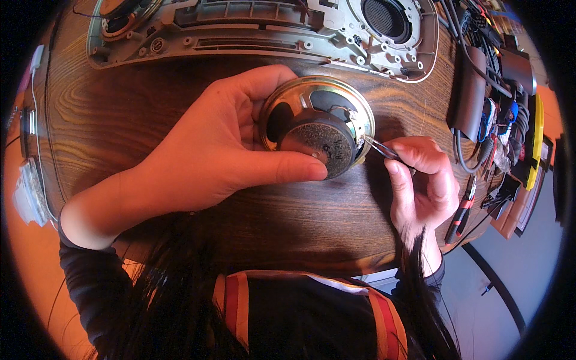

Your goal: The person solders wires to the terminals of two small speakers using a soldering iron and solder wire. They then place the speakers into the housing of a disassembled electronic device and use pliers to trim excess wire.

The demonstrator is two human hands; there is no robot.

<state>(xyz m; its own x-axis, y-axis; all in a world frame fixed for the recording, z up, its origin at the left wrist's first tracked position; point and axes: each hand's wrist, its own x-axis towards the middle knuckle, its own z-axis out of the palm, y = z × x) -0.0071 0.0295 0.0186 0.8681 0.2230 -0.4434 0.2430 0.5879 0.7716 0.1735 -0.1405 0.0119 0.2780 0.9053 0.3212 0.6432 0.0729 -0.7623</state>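
A round loudspeaker with a gold-toned metal frame and a dark magnet is tilted back-side up above the wooden table. My left hand is closed on it, the thumb across the magnet and the fingers behind the rim. Between the thumb and fingers of my right hand is a pair of fine metal tweezers. Their tips meet the terminal tab on the speaker's right side; whether they grip anything there is too small to tell.
A grey plastic housing lies at the far side, with a round speaker grille at its right and another speaker at its left. Cables and black-and-red pliers crowd the right edge. A clear plastic bag is at left.
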